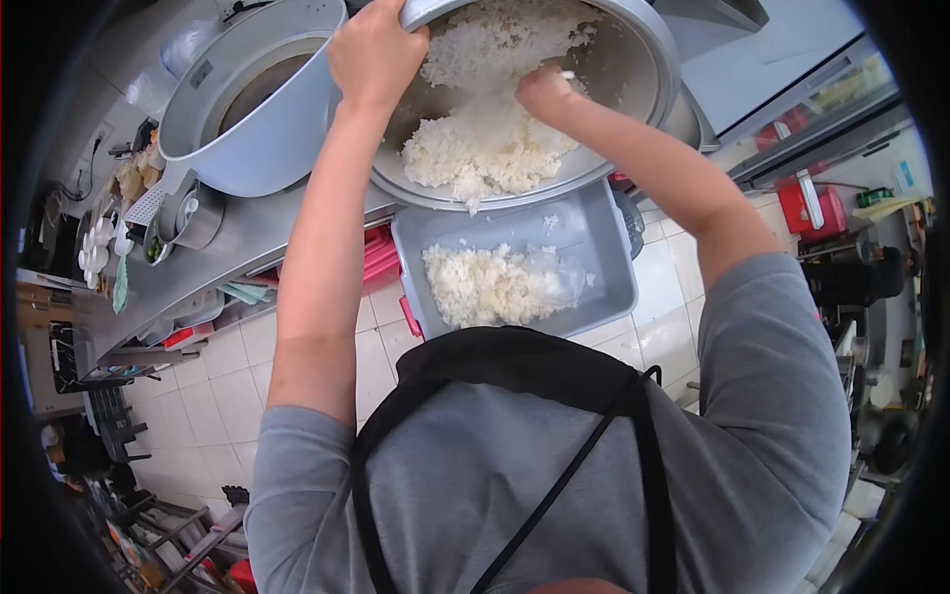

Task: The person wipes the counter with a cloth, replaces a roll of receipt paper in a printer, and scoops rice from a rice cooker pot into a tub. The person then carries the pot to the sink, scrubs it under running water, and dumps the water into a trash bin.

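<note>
A large metal bowl [656, 59], tilted towards me, holds cooked white rice [485, 153], with some at its lower lip. My left hand [376, 54] is closed on the bowl's upper left rim. Inside the bowl, my right hand [546, 94] is closed over the rice around something with a small white end showing; the rest of it is hidden. Below the bowl's lip sits a grey plastic bin [604, 247], with a heap of rice [495, 282] in it.
A big pale pot [252, 148] stands on the steel counter [242, 233] at the left, beside a small metal pot [198, 218] and utensils. Red crates [379, 259] are under the counter. A glass-fronted cabinet [841, 89] is at the upper right, near a red container [811, 208].
</note>
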A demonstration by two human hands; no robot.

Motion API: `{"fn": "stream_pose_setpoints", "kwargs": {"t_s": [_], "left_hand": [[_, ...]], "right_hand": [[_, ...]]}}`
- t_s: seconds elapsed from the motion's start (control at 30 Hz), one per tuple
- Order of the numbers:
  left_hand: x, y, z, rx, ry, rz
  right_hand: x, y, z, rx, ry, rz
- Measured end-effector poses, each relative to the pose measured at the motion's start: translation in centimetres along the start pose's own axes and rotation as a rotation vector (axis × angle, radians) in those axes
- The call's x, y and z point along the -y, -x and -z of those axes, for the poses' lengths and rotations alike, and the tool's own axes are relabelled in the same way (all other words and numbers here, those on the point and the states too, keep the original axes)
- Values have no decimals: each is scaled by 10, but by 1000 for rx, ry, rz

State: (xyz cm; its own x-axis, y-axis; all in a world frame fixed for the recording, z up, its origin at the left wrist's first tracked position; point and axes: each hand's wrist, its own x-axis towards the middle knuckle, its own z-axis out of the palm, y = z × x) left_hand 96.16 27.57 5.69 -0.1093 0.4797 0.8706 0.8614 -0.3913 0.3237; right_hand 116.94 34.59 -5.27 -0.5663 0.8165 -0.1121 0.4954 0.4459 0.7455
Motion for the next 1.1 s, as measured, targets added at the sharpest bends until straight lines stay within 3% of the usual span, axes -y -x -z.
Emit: {"fn": "stream_pose_setpoints", "kwargs": {"t_s": [0.17,0.23,0.37,0.43,0.53,0.8,0.87,1.1], "left_hand": [[-1,2,0,-30,8,-7],[-1,2,0,-45,11,-10],[-1,2,-3,-44,15,6],[-2,1,-2,-20,4,8],[0,2,-4,28,-23,16],[4,-1,-3,60,-13,-3],[4,-2,-3,48,-7,-2],[-1,3,-4,13,28,7]], "right_hand": [[50,-16,-25,-63,132,-54],[60,-18,-23,32,123,72],[33,1,-18,4,-101,7],[2,26,-2,-114,-147,-127],[-38,41,17,-51,-100,-33],[-18,27,-15,0,91,97],[-5,18,-36,15,169,0],[-2,3,-66,27,56,18]]}}
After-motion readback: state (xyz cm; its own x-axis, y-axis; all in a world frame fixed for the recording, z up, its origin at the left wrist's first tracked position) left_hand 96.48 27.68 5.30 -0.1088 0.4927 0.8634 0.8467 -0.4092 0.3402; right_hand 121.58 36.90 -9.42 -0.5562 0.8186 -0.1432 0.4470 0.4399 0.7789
